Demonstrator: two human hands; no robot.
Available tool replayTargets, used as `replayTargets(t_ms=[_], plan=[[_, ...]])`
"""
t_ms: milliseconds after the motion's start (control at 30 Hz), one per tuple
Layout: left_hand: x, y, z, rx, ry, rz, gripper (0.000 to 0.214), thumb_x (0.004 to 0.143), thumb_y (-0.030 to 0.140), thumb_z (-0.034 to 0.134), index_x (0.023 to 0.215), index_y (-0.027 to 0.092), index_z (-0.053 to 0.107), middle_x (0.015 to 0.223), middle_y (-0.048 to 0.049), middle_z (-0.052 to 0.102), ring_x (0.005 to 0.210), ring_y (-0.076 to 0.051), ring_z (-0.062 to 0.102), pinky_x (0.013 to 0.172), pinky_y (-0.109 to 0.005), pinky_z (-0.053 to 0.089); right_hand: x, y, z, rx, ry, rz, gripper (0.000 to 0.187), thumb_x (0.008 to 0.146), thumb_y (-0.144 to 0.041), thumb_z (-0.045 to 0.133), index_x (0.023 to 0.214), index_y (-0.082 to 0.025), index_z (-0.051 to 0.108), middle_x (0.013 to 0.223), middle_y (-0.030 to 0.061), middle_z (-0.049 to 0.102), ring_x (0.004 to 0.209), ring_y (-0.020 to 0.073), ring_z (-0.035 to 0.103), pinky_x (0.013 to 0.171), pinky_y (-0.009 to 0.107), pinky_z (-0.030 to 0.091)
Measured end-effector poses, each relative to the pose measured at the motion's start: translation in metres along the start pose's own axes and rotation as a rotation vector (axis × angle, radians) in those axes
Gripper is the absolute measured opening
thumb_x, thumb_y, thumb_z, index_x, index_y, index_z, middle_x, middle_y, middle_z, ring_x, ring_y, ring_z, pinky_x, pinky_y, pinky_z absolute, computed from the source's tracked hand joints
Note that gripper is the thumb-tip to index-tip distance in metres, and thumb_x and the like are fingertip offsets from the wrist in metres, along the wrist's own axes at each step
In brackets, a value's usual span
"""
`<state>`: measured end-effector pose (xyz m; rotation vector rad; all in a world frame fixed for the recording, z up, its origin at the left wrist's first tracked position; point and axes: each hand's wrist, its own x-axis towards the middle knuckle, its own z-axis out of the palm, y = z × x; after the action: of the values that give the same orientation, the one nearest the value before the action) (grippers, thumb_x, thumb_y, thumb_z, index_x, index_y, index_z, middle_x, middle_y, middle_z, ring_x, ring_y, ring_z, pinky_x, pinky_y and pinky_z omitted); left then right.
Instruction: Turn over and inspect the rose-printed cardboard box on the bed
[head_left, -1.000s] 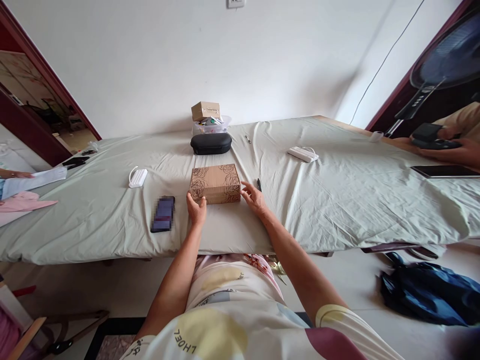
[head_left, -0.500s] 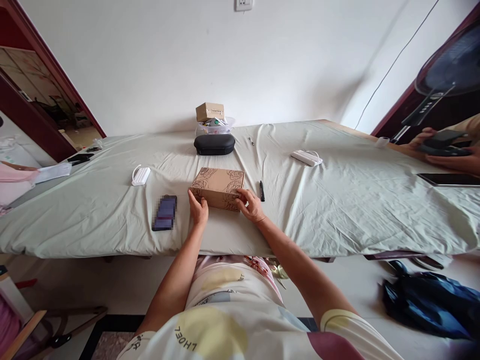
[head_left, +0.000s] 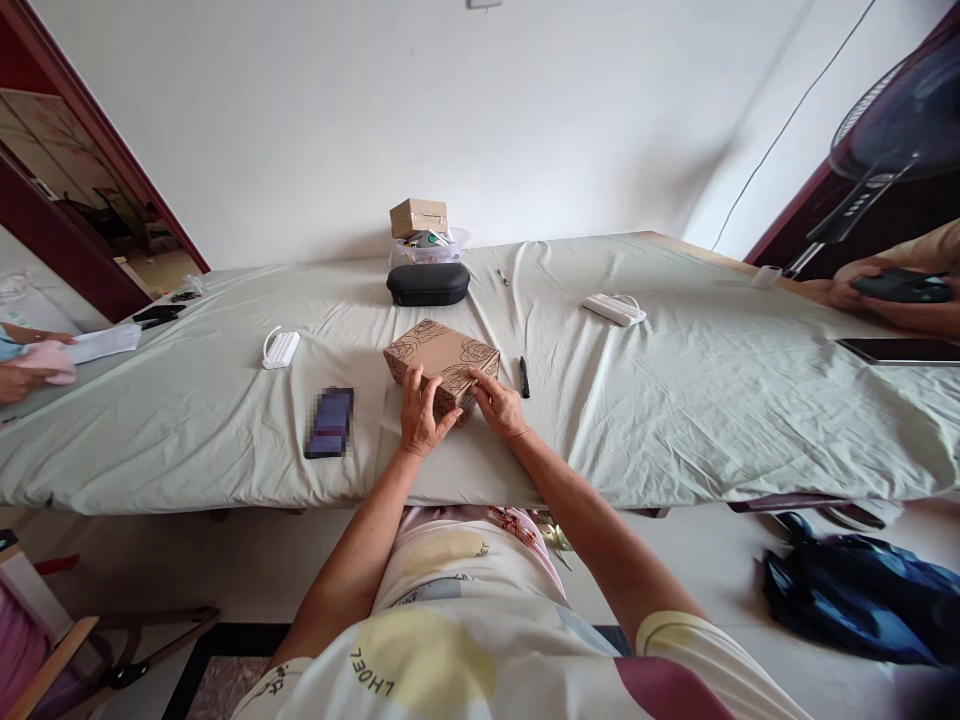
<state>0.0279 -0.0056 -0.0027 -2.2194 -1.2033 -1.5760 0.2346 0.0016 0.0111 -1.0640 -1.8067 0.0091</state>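
Patterned cardboard box (head_left: 442, 350): on the cloth-covered desk (head_left: 675, 430), set back from the middle of the front edge, one corner pointing toward the person; shallow, flat-topped, dark looping lines printed on brown board.
Left hand (head_left: 421, 418): clamped on the box's front-left side, fingers at the top edge, thumb reaching to the near corner.
Right hand (head_left: 500, 405): fingers and thumb closed on the front-right edge, close to that same corner.
Box handling: probably light and fairly stiff; contents hidden, so the weight is uncertain. Dry board should grip well but may dent if squeezed.
Box hold: opposite side walls look the safest.
Cloth (head_left: 187, 430): pale grey-green, wrinkled, likely to ruck under dragging.
Zip-style case (head_left: 427, 285): black, rounded oblong, behind the box, toward the back edge.
Marker pen (head_left: 524, 378): slim, black, just right of the box.
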Motion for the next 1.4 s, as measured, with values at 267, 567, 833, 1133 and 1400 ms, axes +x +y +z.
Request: replayTargets(t_ms=[267,567,833,1133,1400], plan=[[0.001,0.001,0.001,-0.098,0.049,0.019,0.056,0.100,0.053,0.056,0.141,0.015,0.053,0.160,-0.0258,0.044,0.158,-0.037,0.034,0.125,-0.059,0.036,0.007,0.018,-0.016,-0.033,0.243,0.226,0.049,0.104,-0.056,0.052,0.134,-0.023,0.071,0.076,0.0004,0.065,0.067,0.0158,0.060,0.073,0.031,0.056],[-0.002,-0.010,0.000,-0.179,0.074,-0.209,0.047,0.109,0.046,0.036,0.134,0.020,0.066,0.158,-0.0166,0.051,0.149,-0.027,0.049,0.126,-0.046,0.039,0.007,0.024,-0.015,0.153,0.107,0.248,0.050,0.100,-0.054,0.056,0.139,-0.024,0.065,0.095,0.0042,0.067,0.073,0.0157,0.062,0.071,0.031,0.058],[0.000,-0.014,-0.001,-0.119,0.097,-0.240,0.049,0.107,0.050,0.042,0.141,0.020,0.059,0.143,-0.0166,0.065,0.136,-0.026,0.061,0.120,-0.044,0.046,0.004,0.015,-0.013,0.181,0.016,0.111,0.045,0.101,-0.048,0.056,0.138,-0.025,0.065,0.095,0.0036,0.064,0.073,0.0148,0.060,0.068,0.029,0.057],[-0.001,-0.017,0.000,-0.142,0.090,-0.259,0.045,0.109,0.045,0.038,0.138,0.021,0.063,0.139,-0.0145,0.070,0.136,-0.024,0.063,0.121,-0.045,0.047,0.003,0.018,-0.010,0.150,0.023,0.104,0.049,0.106,-0.055,0.045,0.138,-0.024,0.064,0.098,0.0058,0.065,0.074,0.0165,0.060,0.074,0.032,0.059],[-0.001,-0.012,-0.001,-0.195,0.139,-0.352,0.056,0.104,0.052,0.048,0.147,0.016,0.052,0.139,-0.0206,0.066,0.124,-0.027,0.067,0.102,-0.041,0.058,0.003,0.024,-0.008,0.169,0.009,0.124,0.056,0.099,-0.056,0.058,0.146,-0.026,0.058,0.099,0.0032,0.064,0.065,0.0124,0.057,0.063,0.029,0.056]])
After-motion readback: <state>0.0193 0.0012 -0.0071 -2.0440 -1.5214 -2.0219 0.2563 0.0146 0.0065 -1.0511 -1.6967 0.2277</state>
